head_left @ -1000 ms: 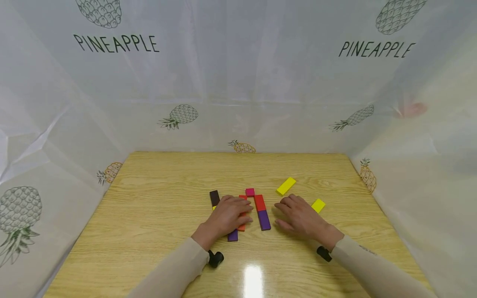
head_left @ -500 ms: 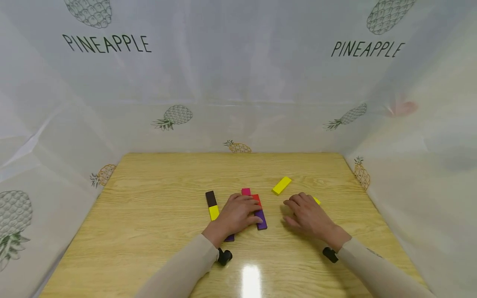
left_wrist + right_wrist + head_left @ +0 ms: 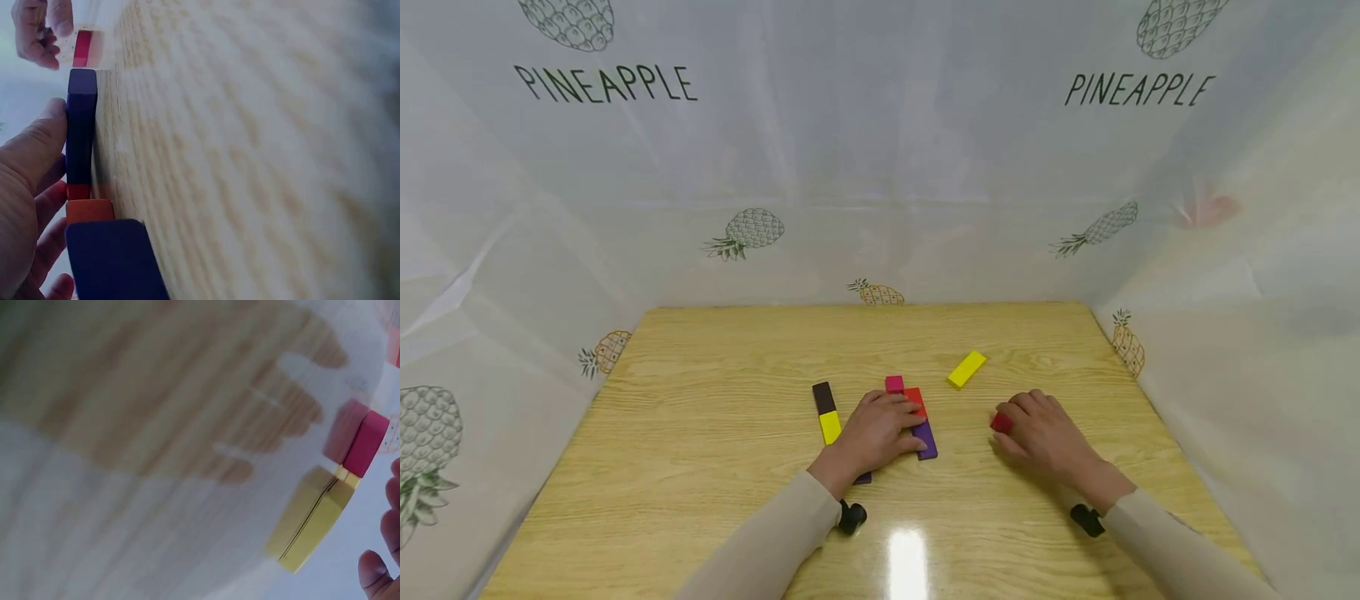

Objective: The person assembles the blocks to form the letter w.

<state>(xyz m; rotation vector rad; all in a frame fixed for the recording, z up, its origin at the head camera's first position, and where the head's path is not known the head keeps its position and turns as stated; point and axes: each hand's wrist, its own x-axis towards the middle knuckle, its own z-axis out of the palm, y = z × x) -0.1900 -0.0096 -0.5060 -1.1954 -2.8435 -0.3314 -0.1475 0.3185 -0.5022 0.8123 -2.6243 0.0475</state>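
My left hand (image 3: 880,429) lies over a group of small coloured blocks, with its thumb touching a purple block (image 3: 927,442) and fingers reaching over a red block (image 3: 915,400). In the left wrist view, the thumb (image 3: 44,137) meets that purple block's side; an orange block (image 3: 90,211) and another purple block (image 3: 115,259) are nearer the camera. My right hand (image 3: 1045,437) hovers over a dark pink block (image 3: 1002,422). Seen from the right wrist, this pink block adjoins a yellow block (image 3: 312,528) on the table, and the fingers look apart from both. The head view hides that yellow block.
Left of my left hand, a black block (image 3: 823,397) and a yellow block (image 3: 830,427) stand end to end. A small pink block (image 3: 894,384) lies behind my left fingers. Farther back lies another yellow block (image 3: 966,369). Pineapple-print sheeting (image 3: 850,167) surrounds the wooden table (image 3: 715,450).
My left hand has moved right from the orange-red block onto the red and purple pair. My right hand has shifted right, uncovering the dark pink block and covering the yellow one.
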